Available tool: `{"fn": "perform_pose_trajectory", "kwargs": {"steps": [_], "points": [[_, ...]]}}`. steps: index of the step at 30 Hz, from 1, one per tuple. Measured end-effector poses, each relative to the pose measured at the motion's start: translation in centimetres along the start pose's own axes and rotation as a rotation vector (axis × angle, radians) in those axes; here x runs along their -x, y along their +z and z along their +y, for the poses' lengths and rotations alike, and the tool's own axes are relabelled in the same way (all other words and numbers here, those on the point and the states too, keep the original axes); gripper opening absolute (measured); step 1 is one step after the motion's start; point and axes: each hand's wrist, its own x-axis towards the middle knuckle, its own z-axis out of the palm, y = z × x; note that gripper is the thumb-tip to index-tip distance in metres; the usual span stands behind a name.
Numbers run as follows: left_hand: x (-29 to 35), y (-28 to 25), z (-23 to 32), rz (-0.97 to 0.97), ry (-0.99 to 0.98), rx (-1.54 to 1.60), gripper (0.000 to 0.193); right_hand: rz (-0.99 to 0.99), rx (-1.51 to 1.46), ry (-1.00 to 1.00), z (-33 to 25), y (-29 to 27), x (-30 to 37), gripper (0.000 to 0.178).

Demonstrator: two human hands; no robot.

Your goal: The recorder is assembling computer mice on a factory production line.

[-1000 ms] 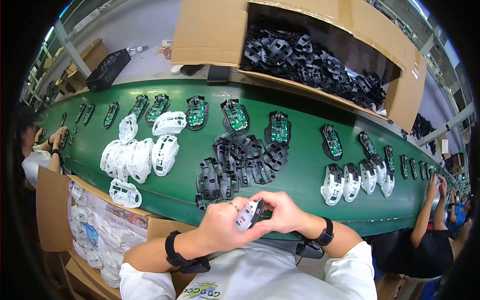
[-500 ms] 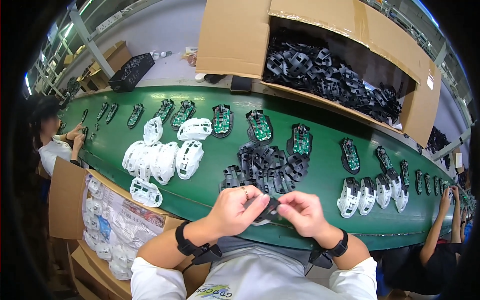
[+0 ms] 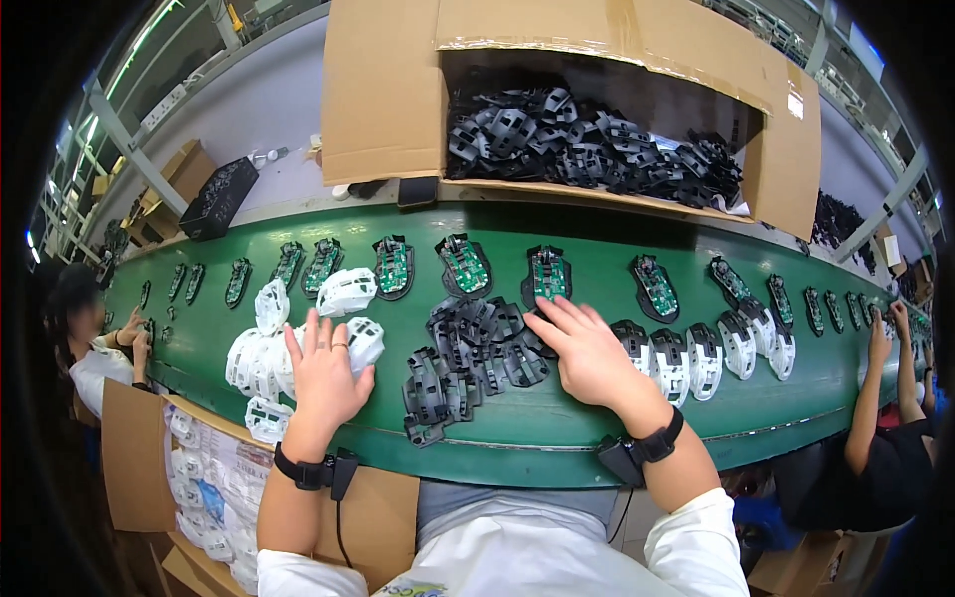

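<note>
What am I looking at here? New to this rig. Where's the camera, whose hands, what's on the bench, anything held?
No robot: these are a person's bare hands, with black wristbands. The view comes from a fisheye camera on that person's head, looking down, so straight edges bend.

On the green work surface lie a row of units with green circuit boards, white shells, a pile of black parts and black-and-white shells. Behind it, an open carton holds more black parts.

The left hand is spread over the white shells, the right hand beside the black pile. Neither visibly grips anything; actual contact is unclear.
</note>
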Motion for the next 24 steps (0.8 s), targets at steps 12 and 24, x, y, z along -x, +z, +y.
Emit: {"fn": "perform_pose_trajectory", "kwargs": {"steps": [12,24], "points": [[-1.5,-3.8,4.4,-0.092,-0.253,1.736,0.079,0.286,-0.102,0.042,-2.0,-1.5,-0.5,0.048],[1.7,-3.8,9.5,0.425,0.439,0.746,0.078,0.23,-1.27,0.256,-8.6,1.4,1.0,0.037]]}}
